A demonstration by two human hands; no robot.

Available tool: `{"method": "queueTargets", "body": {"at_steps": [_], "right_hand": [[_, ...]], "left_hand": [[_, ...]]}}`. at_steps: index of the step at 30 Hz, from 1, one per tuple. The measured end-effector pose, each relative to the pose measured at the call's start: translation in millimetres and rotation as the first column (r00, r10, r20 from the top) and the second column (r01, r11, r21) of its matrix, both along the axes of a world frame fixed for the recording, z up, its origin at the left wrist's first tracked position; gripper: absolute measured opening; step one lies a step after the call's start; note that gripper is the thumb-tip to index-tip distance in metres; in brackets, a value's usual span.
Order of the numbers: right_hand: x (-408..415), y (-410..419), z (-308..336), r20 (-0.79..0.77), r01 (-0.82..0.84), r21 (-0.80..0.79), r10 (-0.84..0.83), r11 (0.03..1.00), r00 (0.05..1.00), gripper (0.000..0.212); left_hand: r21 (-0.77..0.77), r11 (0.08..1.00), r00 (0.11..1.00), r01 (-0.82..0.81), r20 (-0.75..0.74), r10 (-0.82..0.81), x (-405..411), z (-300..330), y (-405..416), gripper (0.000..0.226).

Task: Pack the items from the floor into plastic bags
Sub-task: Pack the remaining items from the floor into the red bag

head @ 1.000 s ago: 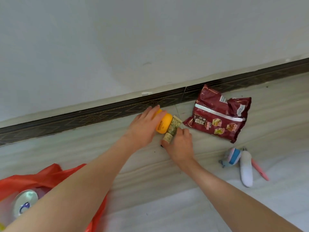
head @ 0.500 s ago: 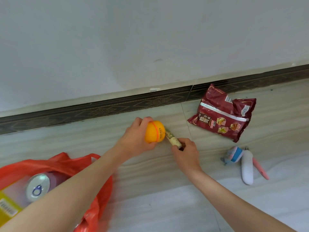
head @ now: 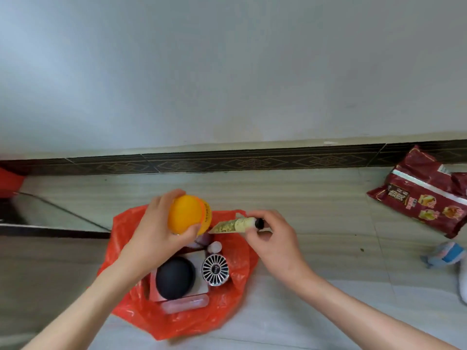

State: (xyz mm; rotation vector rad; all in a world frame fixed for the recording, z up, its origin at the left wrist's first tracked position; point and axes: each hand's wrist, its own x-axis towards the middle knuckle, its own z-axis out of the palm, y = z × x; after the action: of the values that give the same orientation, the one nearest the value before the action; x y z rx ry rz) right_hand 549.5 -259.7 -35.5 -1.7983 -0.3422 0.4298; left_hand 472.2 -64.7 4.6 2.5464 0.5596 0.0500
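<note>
The left hand (head: 154, 238) is gripping an orange jar (head: 188, 218), fingers wrapped round it, thumb underneath; the right hand (head: 274, 245) is pinching a small tube (head: 233, 225) near its black cap end, w/ the flat end pointing at the jar. Both items are hanging just above the open red bag (head: 235, 304) on the floor (head: 328, 248), so the step in hand looks like dropping them in. To do it well: the person should be lowering each item close to the contents before letting go, not dropping from height, since the bag is already holding hard stuff; the jar prob. fits best in the gap at the far side, above the black dome (head: 174, 278), and the tube can slide in flat along the bag wall. The rim is floppy and low, so aiming for the middle is keeping things from rolling out. Count in the bag: 1 black dome sitting on 1 white box (head: 199, 257), 1 round chrome grille thing (head: 215, 269), 1 clear pinkish tube-shaped item (head: 185, 304) at the near edge, 1 small pale knob (head: 214, 246); more may be hidden underneath. In hand: 1 jar, 1 tube. On the floor to the right, well apart from the bag: 1 dark red snack bag (head: 424, 195), 1 small blue-pink toy (head: 447, 256), and part of a white item (head: 463, 286) cut off at the frame edge. A 2nd bit of red is showing at the far left edge; cannot tell if it's another bag.
</note>
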Motion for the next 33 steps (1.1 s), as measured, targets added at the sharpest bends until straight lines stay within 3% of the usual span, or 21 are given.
{"method": "queueTargets", "body": {"at_steps": [4,8,13,18,23,33], "right_hand": [[-22,35,4,0.058,-0.191,-0.027,0.192,0.981,0.98,0.025],[-30,54,-5,0.113,-0.312,-0.178,0.334,0.933,0.936,0.022],[-26,65,-19,0.051,-0.308,-0.228,0.328,0.924,0.943,0.012],[-26,70,-30,0.094,-0.368,-0.316,0.415,0.874,0.905,0.016],[-22,62,-34,0.088,-0.369,-0.436,0.447,0.821,0.89,0.021],[-22,35,-41,0.042,-0.348,-0.383,0.392,0.856,0.919,0.02]], "left_hand": [[0.035,0.998,0.998,-0.052,-0.045,0.054,-40,1,29,0.079],[-0.034,0.999,0.991,0.029,-0.133,-0.033,-63,-12,33,0.07],[-0.032,0.998,0.992,0.061,-0.111,-0.064,-66,-40,23,0.085],[0.03,0.999,0.999,0.035,-0.002,-0.035,-59,-47,12,0.074],[-0.045,0.997,0.997,0.064,-0.028,-0.065,-73,-57,-11,0.067],[0.03,0.999,0.998,0.029,0.05,-0.031,-76,-59,-15,0.061]]}}
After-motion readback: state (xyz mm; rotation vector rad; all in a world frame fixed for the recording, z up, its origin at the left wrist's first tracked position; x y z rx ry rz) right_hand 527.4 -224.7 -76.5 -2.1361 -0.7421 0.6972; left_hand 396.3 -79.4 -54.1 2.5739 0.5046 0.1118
